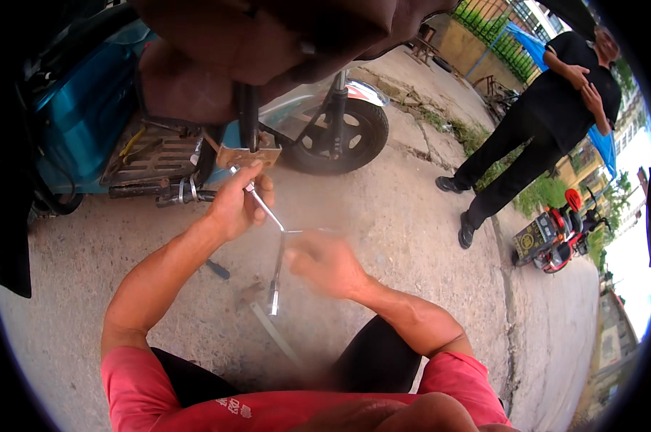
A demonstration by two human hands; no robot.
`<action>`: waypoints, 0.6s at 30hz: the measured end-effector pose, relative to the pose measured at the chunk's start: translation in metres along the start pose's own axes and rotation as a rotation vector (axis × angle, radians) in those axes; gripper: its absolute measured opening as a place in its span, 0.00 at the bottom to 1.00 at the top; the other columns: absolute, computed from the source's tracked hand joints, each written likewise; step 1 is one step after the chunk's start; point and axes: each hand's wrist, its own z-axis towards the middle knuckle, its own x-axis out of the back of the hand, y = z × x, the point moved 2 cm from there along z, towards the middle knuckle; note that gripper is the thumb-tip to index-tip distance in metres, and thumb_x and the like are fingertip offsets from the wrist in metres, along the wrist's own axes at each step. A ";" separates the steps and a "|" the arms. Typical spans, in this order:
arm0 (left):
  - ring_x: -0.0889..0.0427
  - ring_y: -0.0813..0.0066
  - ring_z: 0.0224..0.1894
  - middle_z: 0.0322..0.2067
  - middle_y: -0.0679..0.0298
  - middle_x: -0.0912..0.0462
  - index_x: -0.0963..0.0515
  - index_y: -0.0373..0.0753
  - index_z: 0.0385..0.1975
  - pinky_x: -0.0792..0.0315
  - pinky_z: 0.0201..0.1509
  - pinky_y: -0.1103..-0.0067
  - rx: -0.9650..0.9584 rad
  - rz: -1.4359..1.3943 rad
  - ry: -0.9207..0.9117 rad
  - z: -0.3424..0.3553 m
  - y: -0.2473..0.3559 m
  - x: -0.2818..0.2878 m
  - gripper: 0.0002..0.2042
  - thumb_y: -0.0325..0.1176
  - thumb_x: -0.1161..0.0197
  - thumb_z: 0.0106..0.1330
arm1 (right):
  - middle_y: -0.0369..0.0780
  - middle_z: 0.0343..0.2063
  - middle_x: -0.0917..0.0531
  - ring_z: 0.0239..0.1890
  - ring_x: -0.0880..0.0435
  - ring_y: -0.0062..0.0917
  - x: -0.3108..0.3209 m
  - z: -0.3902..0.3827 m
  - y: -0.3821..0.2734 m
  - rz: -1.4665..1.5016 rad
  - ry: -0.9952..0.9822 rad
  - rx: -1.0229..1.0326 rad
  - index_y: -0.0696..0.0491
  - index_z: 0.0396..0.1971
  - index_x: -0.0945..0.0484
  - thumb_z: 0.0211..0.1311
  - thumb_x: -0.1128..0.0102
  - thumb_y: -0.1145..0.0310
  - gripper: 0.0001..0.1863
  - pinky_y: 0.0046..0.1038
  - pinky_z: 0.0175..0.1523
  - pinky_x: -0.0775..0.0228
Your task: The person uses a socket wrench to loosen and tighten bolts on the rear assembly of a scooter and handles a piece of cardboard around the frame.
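Observation:
A chrome three-way socket wrench (276,268) is in front of me. My left hand (235,205) is closed round one of its arms, with the fingers just below a rusty metal bracket (264,153). The tip of that arm is close to the bracket's underside; I cannot tell whether it sits on a bolt. Another arm points down toward me and ends in a bright socket. My right hand (329,266) is blurred by motion beside the wrench's hub, so its fingers are unclear. A black tube (247,119) rises from the bracket.
A teal scooter (80,133) stands at the left, its front wheel (350,137) beyond the bracket. A dark-handled tool (217,269) and a flat strip (273,333) lie on the concrete. A person in black (534,122) stands at right, near a red scooter (559,234).

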 end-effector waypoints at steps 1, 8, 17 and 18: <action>0.28 0.73 0.15 0.19 0.61 0.22 0.24 0.44 0.30 0.35 0.19 0.75 -0.008 0.010 0.013 0.001 0.000 0.000 0.21 0.57 0.47 0.74 | 0.42 0.34 0.13 0.35 0.15 0.23 0.002 0.003 0.004 0.040 -0.052 -0.089 0.58 0.41 0.21 0.69 0.38 0.57 0.17 0.28 0.39 0.25; 0.28 0.73 0.14 0.19 0.61 0.22 0.24 0.44 0.30 0.36 0.18 0.76 -0.028 -0.038 -0.028 0.002 0.004 -0.008 0.21 0.55 0.47 0.74 | 0.41 0.41 0.14 0.39 0.15 0.24 -0.032 0.028 0.038 0.889 -0.217 -0.337 0.57 0.53 0.23 0.77 0.47 0.50 0.24 0.27 0.44 0.22; 0.24 0.73 0.17 0.26 0.63 0.20 0.24 0.41 0.34 0.34 0.17 0.76 -0.024 0.007 -0.029 -0.003 0.005 -0.006 0.16 0.49 0.38 0.72 | 0.43 0.38 0.16 0.42 0.16 0.38 -0.008 0.042 0.034 -0.621 0.316 0.583 0.55 0.44 0.18 0.55 0.35 0.78 0.15 0.37 0.49 0.26; 0.25 0.73 0.17 0.26 0.62 0.20 0.24 0.40 0.34 0.34 0.17 0.75 -0.037 0.020 -0.013 -0.003 0.003 -0.002 0.16 0.49 0.38 0.72 | 0.43 0.38 0.16 0.42 0.17 0.40 -0.004 0.043 0.026 -0.676 0.336 0.626 0.55 0.43 0.17 0.52 0.34 0.78 0.16 0.37 0.49 0.26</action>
